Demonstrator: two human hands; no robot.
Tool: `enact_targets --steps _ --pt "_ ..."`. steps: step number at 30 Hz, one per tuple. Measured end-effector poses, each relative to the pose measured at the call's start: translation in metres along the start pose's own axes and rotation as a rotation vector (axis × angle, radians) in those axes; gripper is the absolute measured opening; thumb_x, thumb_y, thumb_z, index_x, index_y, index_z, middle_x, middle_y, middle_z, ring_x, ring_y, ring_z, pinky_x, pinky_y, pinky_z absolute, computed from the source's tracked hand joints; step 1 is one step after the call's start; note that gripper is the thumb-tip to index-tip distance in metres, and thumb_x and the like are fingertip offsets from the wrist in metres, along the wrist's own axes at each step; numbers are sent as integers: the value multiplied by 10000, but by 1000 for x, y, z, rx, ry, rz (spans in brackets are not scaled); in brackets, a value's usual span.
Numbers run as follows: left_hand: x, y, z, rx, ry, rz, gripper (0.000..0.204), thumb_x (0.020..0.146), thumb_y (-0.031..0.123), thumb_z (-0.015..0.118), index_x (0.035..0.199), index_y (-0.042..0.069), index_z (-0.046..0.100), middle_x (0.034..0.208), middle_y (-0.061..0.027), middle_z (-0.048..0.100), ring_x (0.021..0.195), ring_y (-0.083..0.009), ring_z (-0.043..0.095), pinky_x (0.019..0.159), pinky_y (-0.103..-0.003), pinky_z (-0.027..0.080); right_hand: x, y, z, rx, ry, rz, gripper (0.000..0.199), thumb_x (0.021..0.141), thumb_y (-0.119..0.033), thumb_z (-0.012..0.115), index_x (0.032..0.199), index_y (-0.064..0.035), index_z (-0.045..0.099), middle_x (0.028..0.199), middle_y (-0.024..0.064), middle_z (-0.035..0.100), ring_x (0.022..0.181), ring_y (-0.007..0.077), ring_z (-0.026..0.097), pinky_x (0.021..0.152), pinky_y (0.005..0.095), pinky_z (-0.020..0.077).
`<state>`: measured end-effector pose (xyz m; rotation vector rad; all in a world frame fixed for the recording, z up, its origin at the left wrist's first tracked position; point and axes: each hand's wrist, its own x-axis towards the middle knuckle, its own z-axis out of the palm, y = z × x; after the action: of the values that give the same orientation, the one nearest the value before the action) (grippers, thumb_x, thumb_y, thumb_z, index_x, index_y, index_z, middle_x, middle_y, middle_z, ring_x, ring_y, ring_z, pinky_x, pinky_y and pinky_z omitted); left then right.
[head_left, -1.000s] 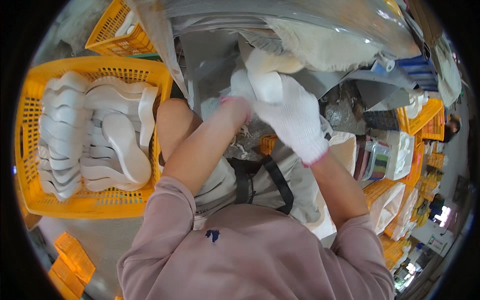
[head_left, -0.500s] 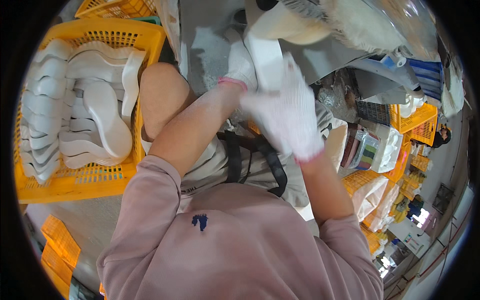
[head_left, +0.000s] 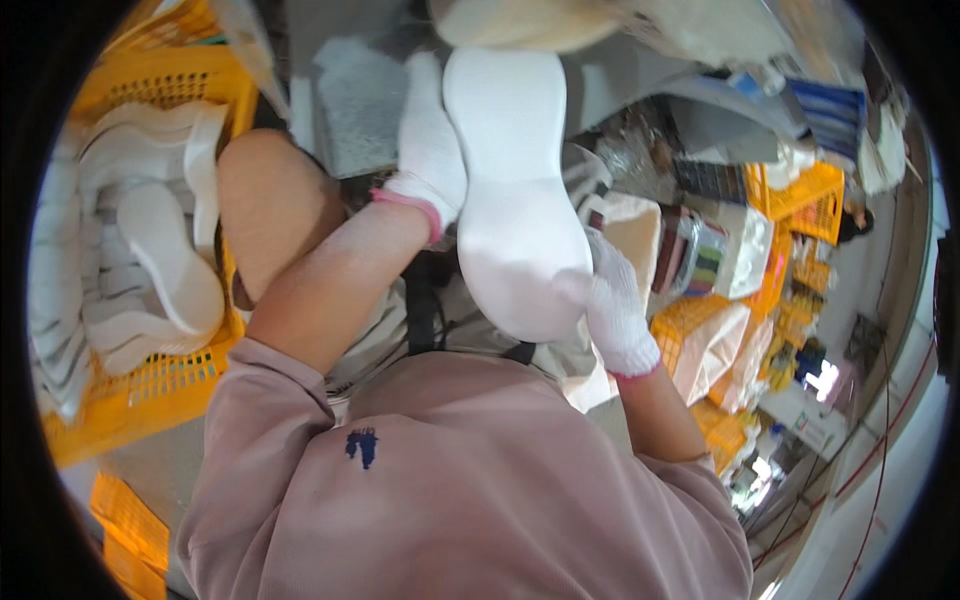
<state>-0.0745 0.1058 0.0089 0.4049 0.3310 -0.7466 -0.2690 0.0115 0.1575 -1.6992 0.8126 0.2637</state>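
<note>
A white shoe sole [head_left: 515,190] is held lengthwise in front of me, its broad end toward my body. My left hand [head_left: 428,145], in a white knit glove with a pink cuff, grips the sole's left edge; its fingertips are partly hidden. At the lower right edge, my right hand [head_left: 615,310], gloved alike, is closed on the broad end with the thumb on top and the fingers behind. The far end of the sole meets or lies just below a pale, fluffy-edged round wheel [head_left: 525,22]; whether they touch I cannot tell.
To my left stands a yellow crate [head_left: 205,68] with several white soles [head_left: 165,265] stacked in it. A grey machine housing [head_left: 355,105] is ahead. Further yellow crates [head_left: 820,200] and a clear plastic bag [head_left: 640,165] lie to the right.
The sole has turned so that its broad face shows and has come nearer my body. My right hand has moved down from its top face to the lower right edge. My view has shifted rightward.
</note>
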Motion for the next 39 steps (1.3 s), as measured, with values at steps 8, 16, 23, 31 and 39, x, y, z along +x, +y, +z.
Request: enact_targets --steps 8,16,23,31,39 --pt "-42 71 1 1556 27 612 345 1058 245 465 1231 73 709 1201 -174 717 1106 -316 687 1005 -439 530 25 -3 1 -305 57 -185 764 805 -168 863 1457 68 541 1290 164 690 1129 214 671 993 374 544" --pt "-201 389 -22 2474 1090 1129 284 953 317 639 952 53 743 999 -154 725 1016 -340 696 917 -473 547 -99 207 -173 -781 300 144 530 1032 -190 658 1490 42 524 1455 210 604 1317 316 582 1125 395 471" --pt "-217 615 -125 1986 1558 808 679 921 578 620 1261 -5 698 1292 -275 701 1255 -441 641 1065 -450 500 -58 341 -259 -1009 68 -179 258 984 -214 607 1225 -171 689 1006 125 721 1052 307 681 1032 421 521" --pt "-213 332 -94 1863 1051 1128 418 916 360 752 1057 -28 691 996 -229 734 962 -405 715 866 -480 555 92 271 -224 -1595 -74 -1119 255 941 -222 629 1159 -92 659 1214 121 660 1125 325 645 914 456 553" --pt "-247 245 10 2174 -120 227 396 887 423 781 1021 54 729 868 -118 743 786 -288 727 738 -404 588 24 56 -67 -735 132 -417 280 976 -182 662 1157 26 711 1140 235 717 957 296 684 851 385 534"
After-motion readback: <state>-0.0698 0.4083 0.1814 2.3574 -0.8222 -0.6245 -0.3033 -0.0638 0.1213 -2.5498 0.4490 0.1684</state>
